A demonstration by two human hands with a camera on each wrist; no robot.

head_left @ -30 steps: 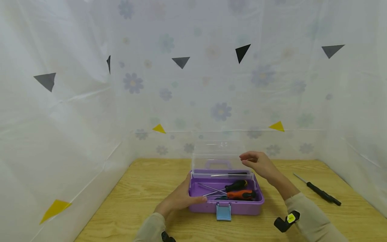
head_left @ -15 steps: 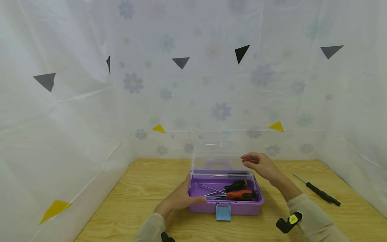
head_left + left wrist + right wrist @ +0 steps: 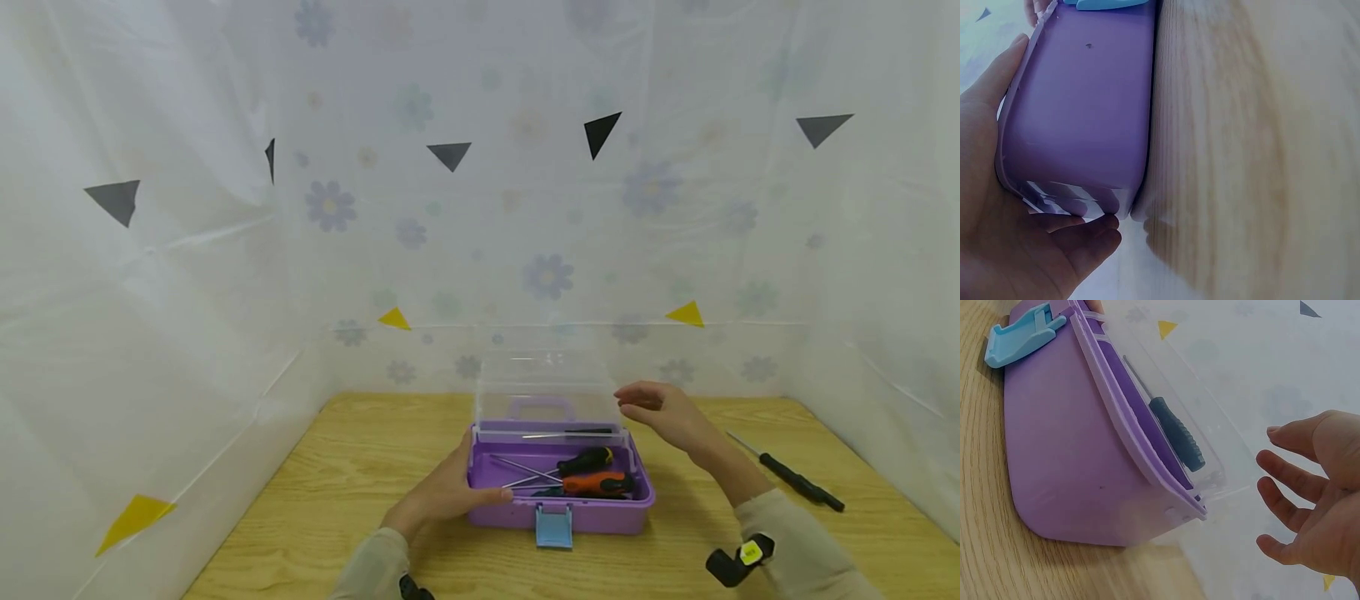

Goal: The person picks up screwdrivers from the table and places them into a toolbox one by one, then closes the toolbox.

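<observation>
A purple toolbox (image 3: 558, 500) sits on the wooden worktop (image 3: 360, 467) with its clear lid (image 3: 547, 387) standing upright. The left hand (image 3: 442, 496) lies flat against the box's left end, fingers straight and thumb along the rim. The right hand (image 3: 663, 408) hovers just beside the lid's right edge, fingers relaxed and spread, holding nothing. Inside lie an orange-handled screwdriver (image 3: 596, 482) and a black-handled screwdriver (image 3: 585, 459). A slim black screwdriver (image 3: 787, 473) lies on the worktop, well to the right.

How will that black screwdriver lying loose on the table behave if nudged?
The black screwdriver looks rigid and slim, so probably light. Its round handle lies flat on the bare wooden table, so it may roll sideways. The thin shaft gives little to grip.
</observation>
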